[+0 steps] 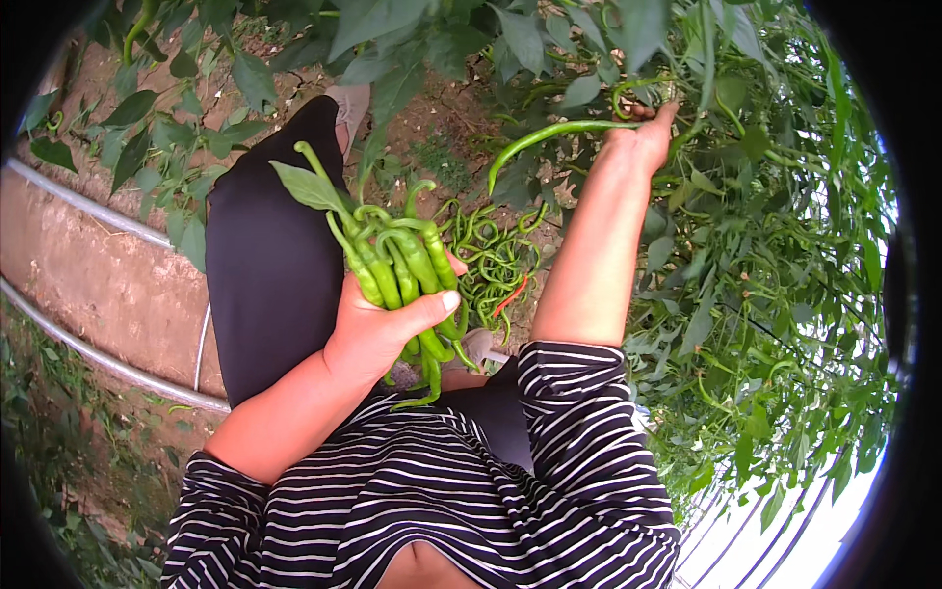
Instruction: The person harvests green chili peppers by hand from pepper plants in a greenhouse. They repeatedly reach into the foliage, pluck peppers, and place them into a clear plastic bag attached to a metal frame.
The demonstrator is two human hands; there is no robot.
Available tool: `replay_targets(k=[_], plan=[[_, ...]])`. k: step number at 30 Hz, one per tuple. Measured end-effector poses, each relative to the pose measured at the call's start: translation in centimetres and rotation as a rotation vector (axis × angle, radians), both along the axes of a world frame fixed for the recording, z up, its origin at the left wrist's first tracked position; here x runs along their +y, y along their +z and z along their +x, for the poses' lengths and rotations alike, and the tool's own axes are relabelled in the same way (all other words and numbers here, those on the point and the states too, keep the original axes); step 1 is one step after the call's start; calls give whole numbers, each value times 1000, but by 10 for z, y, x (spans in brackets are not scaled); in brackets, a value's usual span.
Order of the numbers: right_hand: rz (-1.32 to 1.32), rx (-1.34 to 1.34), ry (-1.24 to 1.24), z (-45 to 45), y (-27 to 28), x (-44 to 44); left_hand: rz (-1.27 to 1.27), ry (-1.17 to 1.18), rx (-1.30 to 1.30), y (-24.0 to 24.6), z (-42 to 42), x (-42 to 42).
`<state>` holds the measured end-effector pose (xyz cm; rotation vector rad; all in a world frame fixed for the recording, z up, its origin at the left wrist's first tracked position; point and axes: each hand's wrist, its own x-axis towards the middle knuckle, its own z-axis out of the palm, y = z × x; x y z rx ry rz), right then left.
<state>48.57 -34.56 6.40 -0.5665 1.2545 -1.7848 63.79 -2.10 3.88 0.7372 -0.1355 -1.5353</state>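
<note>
My left hand [390,316] is closed around a bunch of long green chili peppers [405,265], their stems up and a leaf among them. My right hand [647,132] reaches into the pepper plants [736,243] at the upper right. One long, curved green pepper [544,136] extends leftward from this hand; its fingers are partly hidden, and whether the pepper is still attached to the plant cannot be told. A heap of thin, curled green peppers [486,258] lies on the soil between my arms, with a red pepper [511,296] on it.
Leafy pepper branches [412,44] hang across the top. Metal pipes [110,213] run along the soil at the left. My shoes [353,103] rest on the ground near the plants. Dense foliage stands close along my right side.
</note>
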Motion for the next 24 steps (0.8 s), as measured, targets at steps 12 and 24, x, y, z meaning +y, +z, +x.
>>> replay_targets(k=[12,24], plan=[[-98,107,336,-29,-22,2,4,-9,-19,-3,-3,0],[-13,-109,758,-90,-99,85,97,86,-76,-5,-4,-3]])
